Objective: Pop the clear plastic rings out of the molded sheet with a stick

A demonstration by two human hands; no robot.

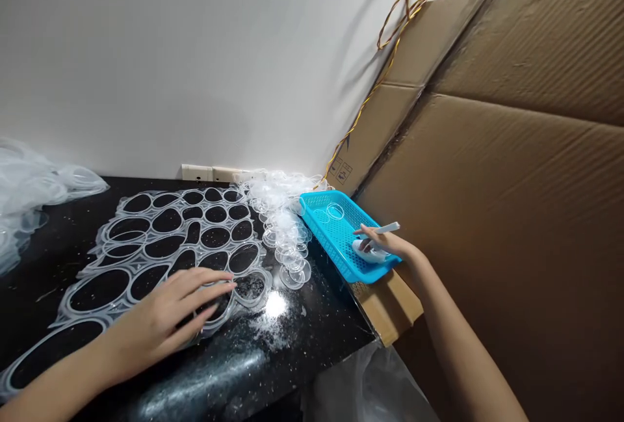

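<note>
Head view: the work looks partway along. A sheet (170, 233) of joined clear rings lies flat on the black tabletop (316, 318), with dark surface showing through its openings. Beside its far right edge is a pile (283, 211) of loose, thin clear rounds, which I judge to be the finished share. How many of the sheet's openings still hold a film cannot be told, so what is left there is uncertain; the bundle (29, 188) at the far left, also clear plastic, may be more waiting. White flecks (273, 332) are scattered by the sheet's near right corner.

The left grip (178, 308) is released, palm down, fingers spread over the near right part of the sheet; it appears to rest on the rings without pinching anything. The sheet lies directly beneath it and reaches well out to its left and beyond.

The right grip (383, 240) is over the near end of the blue basket (324, 238), grasping a white stick (389, 228) that crosses the hand. Under those fingers, inside the basket, is a white piece (375, 254); whether it is held or merely touched is unclear. Thin rounds (335, 211) lie near the basket's far end, apart from the right grip.
</note>
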